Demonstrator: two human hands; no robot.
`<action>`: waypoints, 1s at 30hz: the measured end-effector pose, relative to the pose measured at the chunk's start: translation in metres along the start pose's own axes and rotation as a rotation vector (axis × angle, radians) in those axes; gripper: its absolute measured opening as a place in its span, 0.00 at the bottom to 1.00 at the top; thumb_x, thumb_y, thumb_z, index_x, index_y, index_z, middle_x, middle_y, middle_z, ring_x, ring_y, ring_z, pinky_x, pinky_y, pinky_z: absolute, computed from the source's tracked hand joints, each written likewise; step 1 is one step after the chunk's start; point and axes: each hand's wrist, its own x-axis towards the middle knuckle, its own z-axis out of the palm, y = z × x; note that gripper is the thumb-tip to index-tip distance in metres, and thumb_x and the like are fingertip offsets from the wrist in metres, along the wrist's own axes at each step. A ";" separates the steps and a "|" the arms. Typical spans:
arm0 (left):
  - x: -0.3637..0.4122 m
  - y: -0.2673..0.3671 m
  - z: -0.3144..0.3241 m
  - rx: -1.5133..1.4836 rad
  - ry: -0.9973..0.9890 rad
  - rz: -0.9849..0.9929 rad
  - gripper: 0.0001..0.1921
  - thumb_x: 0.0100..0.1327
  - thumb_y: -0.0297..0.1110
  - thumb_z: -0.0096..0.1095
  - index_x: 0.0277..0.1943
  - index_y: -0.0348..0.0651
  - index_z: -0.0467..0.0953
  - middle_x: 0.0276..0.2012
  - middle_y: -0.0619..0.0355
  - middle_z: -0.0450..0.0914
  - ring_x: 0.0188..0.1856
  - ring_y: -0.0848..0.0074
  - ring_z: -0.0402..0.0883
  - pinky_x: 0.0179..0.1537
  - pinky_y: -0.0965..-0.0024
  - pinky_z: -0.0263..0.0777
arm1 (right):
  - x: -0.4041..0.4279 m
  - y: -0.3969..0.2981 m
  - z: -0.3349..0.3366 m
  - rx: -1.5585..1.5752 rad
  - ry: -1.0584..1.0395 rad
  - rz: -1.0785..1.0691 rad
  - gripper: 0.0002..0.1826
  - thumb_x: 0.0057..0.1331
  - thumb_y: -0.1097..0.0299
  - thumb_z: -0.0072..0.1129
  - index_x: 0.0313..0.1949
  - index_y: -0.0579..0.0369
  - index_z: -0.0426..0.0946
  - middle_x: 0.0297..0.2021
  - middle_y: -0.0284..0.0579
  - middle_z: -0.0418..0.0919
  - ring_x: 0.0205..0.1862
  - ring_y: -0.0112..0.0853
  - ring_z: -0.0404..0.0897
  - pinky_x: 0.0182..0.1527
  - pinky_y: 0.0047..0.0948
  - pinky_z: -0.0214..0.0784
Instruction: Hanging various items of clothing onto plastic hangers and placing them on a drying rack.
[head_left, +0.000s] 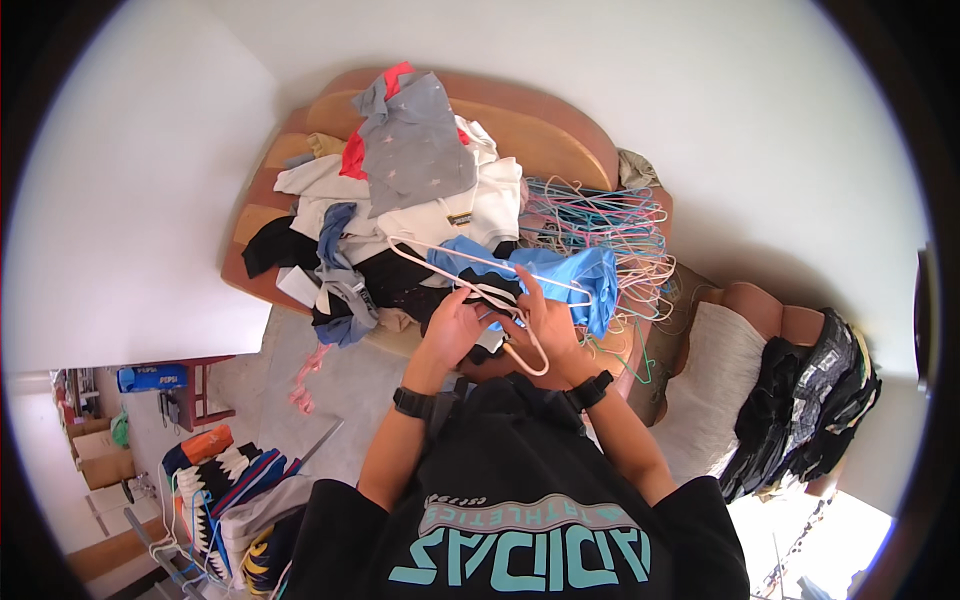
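My left hand (456, 327) pinches a black striped garment (489, 289) at its black-and-white collar. A pale plastic clothes hanger (431, 262) slants across the collar. Its hook (541, 364) points down toward my chest. My right hand (549, 319) grips the hanger near the neck of the hook, one finger extended over the long bar. Between the hands the fingers overlap, so the exact grip is partly hidden. Just beyond, a light blue garment (555, 266) lies behind the hanger's right end.
A brown sofa (577, 142) bears heaped clothes, with a grey star-print garment (420, 150) on top. Several colored hangers (600, 217) are piled at the sofa's right. Black clothes (787, 405) drape over another seat at right. Hung clothes (232, 487) stand lower left. Pink ribbon (304, 382) lies on the floor.
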 end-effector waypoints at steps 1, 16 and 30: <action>-0.004 -0.004 -0.005 0.003 0.013 0.011 0.15 0.75 0.37 0.43 0.52 0.40 0.74 0.48 0.54 0.82 0.51 0.66 0.79 0.56 0.60 0.70 | 0.002 0.005 0.003 0.001 -0.037 -0.001 0.48 0.58 0.59 0.70 0.69 0.65 0.52 0.21 0.39 0.75 0.21 0.39 0.78 0.23 0.36 0.69; -0.051 0.026 0.024 1.667 0.231 0.582 0.11 0.60 0.33 0.67 0.42 0.37 0.77 0.35 0.51 0.80 0.37 0.62 0.81 0.39 0.65 0.74 | 0.004 0.008 0.016 -0.211 -0.367 -0.159 0.16 0.53 0.68 0.63 0.40 0.56 0.71 0.23 0.46 0.75 0.29 0.45 0.78 0.29 0.43 0.68; 0.014 0.105 0.053 1.638 -0.380 -0.049 0.18 0.66 0.42 0.63 0.45 0.31 0.77 0.31 0.51 0.82 0.33 0.72 0.78 0.38 0.68 0.72 | 0.029 -0.014 -0.053 -0.189 -0.100 -0.381 0.25 0.54 0.58 0.64 0.50 0.53 0.74 0.23 0.37 0.74 0.28 0.36 0.78 0.30 0.36 0.70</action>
